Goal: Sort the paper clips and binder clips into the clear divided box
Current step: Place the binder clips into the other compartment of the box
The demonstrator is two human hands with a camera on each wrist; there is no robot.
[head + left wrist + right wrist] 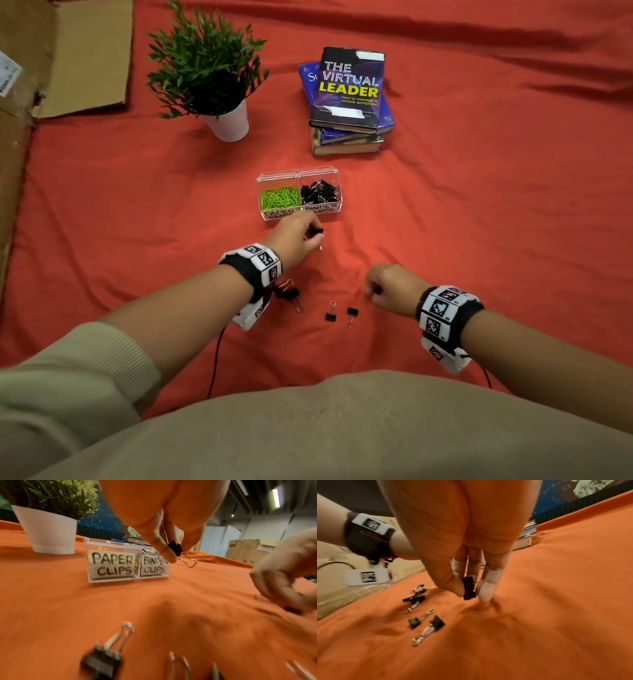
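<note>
Two hands each pinched one black binder clip: the left hand point(297, 233) held its binder clip point(175, 549) just at 6 o'clock of the clear divided box point(298, 209), and the right hand point(390, 285) was lifting another clip point(468, 588) off the red cloth point(479, 212). Probably the next move was a drop into the right compartment; several loose binder clips point(331, 315) waited.

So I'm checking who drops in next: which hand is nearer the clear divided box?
Left. The left hand sits just before the clear divided box; the right hand is farther back, to the right.
</note>
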